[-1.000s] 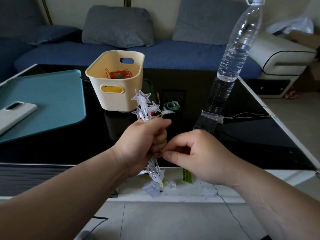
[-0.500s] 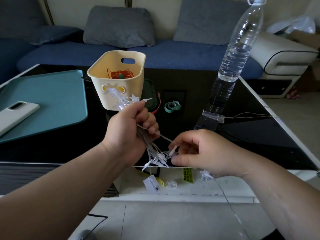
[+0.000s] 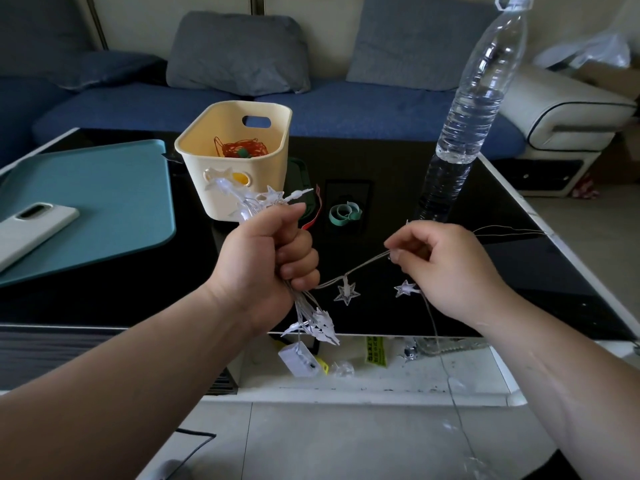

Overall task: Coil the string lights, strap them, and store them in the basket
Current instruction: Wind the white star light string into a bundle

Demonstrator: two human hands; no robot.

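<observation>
We look down on two bare forearms reaching in from the bottom corners of the frame over a glossy black table (image 3: 381,161). In the centre, the left hand (image 3: 266,258) is closed in a tight fist around a bundle of coiled string lights (image 3: 346,294). Clear star-shaped lamps poke out above the fist, overlapping the front of the basket in our view, and more stars hang in a cluster below it. A small white battery box (image 3: 300,359) dangles beneath that cluster. Right of centre, the right hand (image 3: 446,268) pinches the thin wire between thumb and forefinger, with the other fingers loosely curled. The wire runs from the left fist up to this pinch, with one star hanging from the span. A second star sits just beside the heel of the right hand, and the loose wire trails from there down to the lower right of the frame. The cream basket (image 3: 270,168) stands on the table at upper centre-left, behind the left hand, and holds an orange tangle of wire (image 3: 242,148). A green strap (image 3: 344,213) lies curled on the table just right of the basket. A clear water bottle (image 3: 474,109) rises at upper right. At left, a white phone (image 3: 31,230) rests on a teal mat (image 3: 97,202). A blue sofa (image 3: 346,105) crosses the top.
</observation>
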